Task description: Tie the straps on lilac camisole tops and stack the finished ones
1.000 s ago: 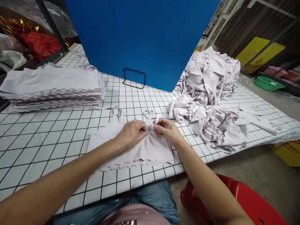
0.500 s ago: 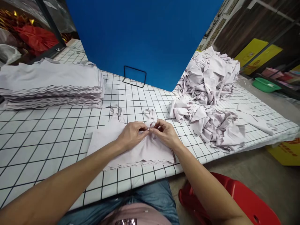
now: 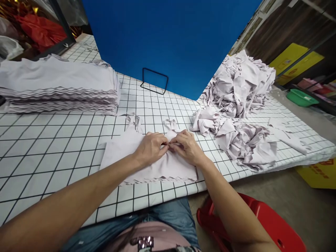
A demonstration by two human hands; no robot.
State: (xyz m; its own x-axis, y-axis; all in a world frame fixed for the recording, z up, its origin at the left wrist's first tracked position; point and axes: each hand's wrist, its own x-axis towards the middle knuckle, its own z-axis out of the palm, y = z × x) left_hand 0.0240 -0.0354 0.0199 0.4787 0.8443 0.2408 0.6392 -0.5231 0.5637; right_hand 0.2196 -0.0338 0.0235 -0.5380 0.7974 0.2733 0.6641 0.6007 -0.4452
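Observation:
A pale lilac-grey fabric piece (image 3: 120, 150) with a wavy lower edge and looped straps at its top lies flat on the checked tablecloth before me. Over its middle, my left hand (image 3: 153, 147) pinches a bit of the cloth between thumb and fingers. My right hand (image 3: 186, 147) pinches the same cloth just beside it, so both sets of fingertips almost meet. The fabric puckers below them. Exactly what lies between the fingertips is too small to make out. Two strap loops (image 3: 171, 124) stick up past my hands.
A tall stack of similar fabric pieces (image 3: 57, 80) stands at left. Crumpled fabric scraps (image 3: 241, 84) are heaped at right, with a smaller pile (image 3: 241, 140) nearer. A blue board (image 3: 168, 42) rises behind a black wire frame (image 3: 154, 81). A red stool (image 3: 262, 224) stands below the table edge.
The view has shifted slightly. Both hands stay over the same spot, their fingertips still pinching the cloth, with the right fingers curled a little more.

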